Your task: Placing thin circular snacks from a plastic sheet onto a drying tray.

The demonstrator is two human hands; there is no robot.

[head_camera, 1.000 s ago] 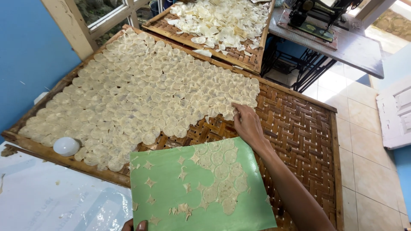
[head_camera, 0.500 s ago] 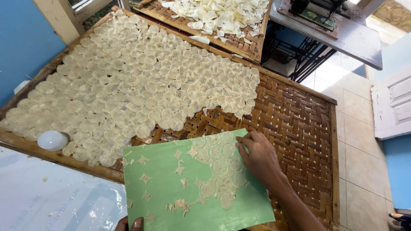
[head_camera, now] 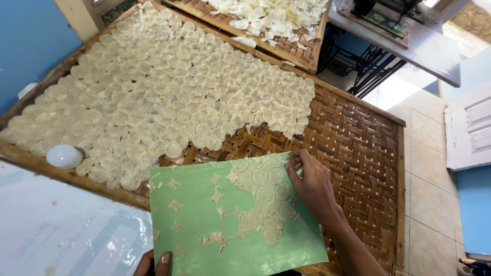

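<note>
Resting across the near edge of the woven bamboo drying tray [head_camera: 358,153], the green rectangular plastic sheet [head_camera: 204,225] carries pale round dough discs [head_camera: 263,197] clustered toward its right half, long axis running left to right before me; my right hand [head_camera: 312,186] lies on that right edge, fingertips pinched narrow on a disc at the top corner, nearest the work. My left hand [head_camera: 153,263] grips the sheet's bottom edge, thumb on top; beyond, laid-out discs [head_camera: 163,97] cover the tray's left part, a white rounded object [head_camera: 64,156] sitting at its rim.
</note>
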